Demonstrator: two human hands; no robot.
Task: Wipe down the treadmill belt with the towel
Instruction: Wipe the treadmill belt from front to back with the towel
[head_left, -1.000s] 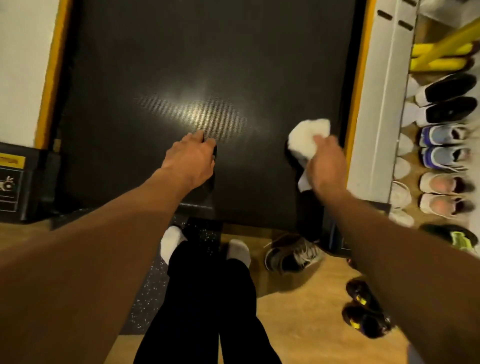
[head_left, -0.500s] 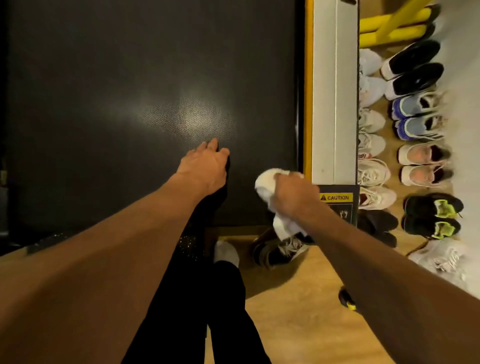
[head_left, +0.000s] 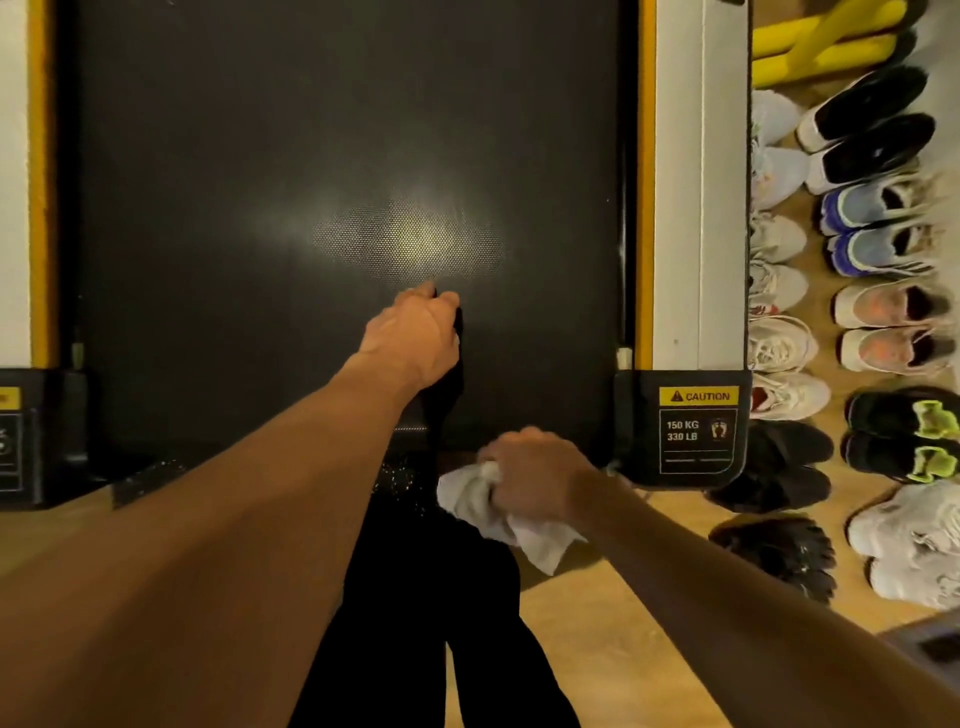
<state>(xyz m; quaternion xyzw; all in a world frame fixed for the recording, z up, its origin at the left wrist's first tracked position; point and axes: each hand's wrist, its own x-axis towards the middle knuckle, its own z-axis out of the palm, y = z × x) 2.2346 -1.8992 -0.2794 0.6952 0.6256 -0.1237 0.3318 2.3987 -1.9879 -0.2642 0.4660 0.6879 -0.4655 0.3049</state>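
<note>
The right hand (head_left: 535, 475) clamps its fingers on the bunched white towel (head_left: 483, 506), just off the near end of the treadmill belt (head_left: 260, 208). The left hand (head_left: 415, 332) rests on the belt, fingers relaxed. No streaks show, so how much wiping remains is unclear.

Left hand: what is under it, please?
The left hand rests on the dark treadmill belt. Only belt shows around it; the patch beneath the palm is covered, so anything there cannot be seen.
</note>
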